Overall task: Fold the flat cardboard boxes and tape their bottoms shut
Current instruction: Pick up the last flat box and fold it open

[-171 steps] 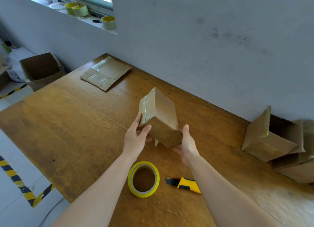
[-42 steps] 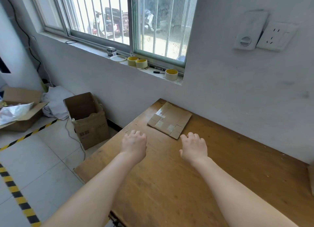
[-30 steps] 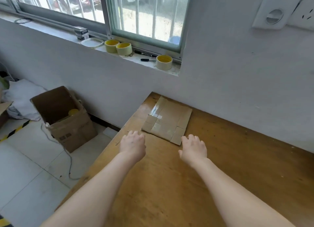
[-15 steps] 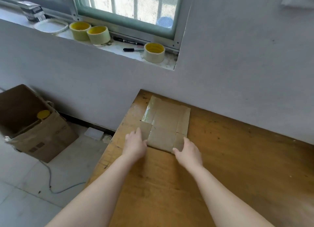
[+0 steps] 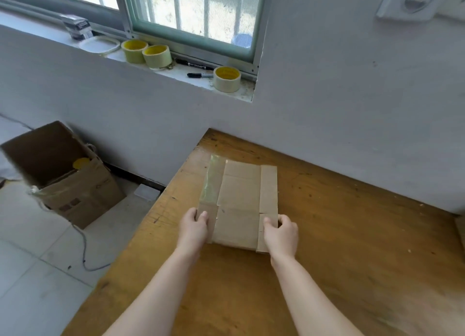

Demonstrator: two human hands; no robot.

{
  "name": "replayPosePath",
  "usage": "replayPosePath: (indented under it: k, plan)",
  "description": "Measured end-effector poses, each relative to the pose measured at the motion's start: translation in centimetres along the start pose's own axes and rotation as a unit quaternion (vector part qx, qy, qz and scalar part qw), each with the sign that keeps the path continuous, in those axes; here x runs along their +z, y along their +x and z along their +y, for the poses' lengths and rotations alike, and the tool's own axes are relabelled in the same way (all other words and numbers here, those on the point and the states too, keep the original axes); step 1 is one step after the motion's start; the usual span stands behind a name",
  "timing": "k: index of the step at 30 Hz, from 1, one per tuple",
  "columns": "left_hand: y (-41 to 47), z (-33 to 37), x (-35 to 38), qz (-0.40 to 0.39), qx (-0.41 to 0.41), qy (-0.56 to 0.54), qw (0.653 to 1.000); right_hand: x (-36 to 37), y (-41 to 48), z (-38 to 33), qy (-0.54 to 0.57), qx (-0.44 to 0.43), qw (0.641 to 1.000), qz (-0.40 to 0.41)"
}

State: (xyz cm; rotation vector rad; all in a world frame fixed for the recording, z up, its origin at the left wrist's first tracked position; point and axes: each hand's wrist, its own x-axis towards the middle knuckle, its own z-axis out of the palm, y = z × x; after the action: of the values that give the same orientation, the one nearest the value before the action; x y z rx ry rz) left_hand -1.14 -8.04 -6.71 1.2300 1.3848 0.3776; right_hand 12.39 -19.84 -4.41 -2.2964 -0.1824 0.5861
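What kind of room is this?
Probably a small packing workroom. A flat box lies on a wooden table, tape rolls sit on the windowsill, and an open carton stands on the floor.

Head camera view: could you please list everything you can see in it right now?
Flat brown cardboard box: one visible, brown, on the table's left end.
Wooden table: one, orange-brown, against the wall.
Yellow-cored tape rolls: three, pale yellow, on the windowsill.
Black marker pens: two, black, windowsill, between rolls.
Open cardboard carton: one, brown, floor left of table.
White wall socket: one, white, wall upper right.
Hands: two, bare; left hand and right hand each grip a near flap of the box.
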Motion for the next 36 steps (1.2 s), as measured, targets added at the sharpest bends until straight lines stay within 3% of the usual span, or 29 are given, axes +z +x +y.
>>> replayPosePath:
  k: [7,17,30,36]
  plan:
    - [-10.1,-1.4,1.8,0.051,0.053,-0.083,0.994,-7.1,-4.4,3.4,0.102,-0.077,0.991,-0.028]
    - [-21.8,-2.1,4.2,0.012,0.113,-0.121,0.986,-15.9,-9.9,7.8,0.131,-0.121,0.984,0.008]
    - [-32.1,-5.7,8.2,-0.089,0.110,-0.120,0.983,-23.0,-15.7,17.6,0.149,-0.040,0.984,0.086]
    - [-34.3,-3.8,13.1,-0.142,0.017,-0.176,0.974,-28.0,-14.0,20.5,0.139,-0.030,0.985,0.093]
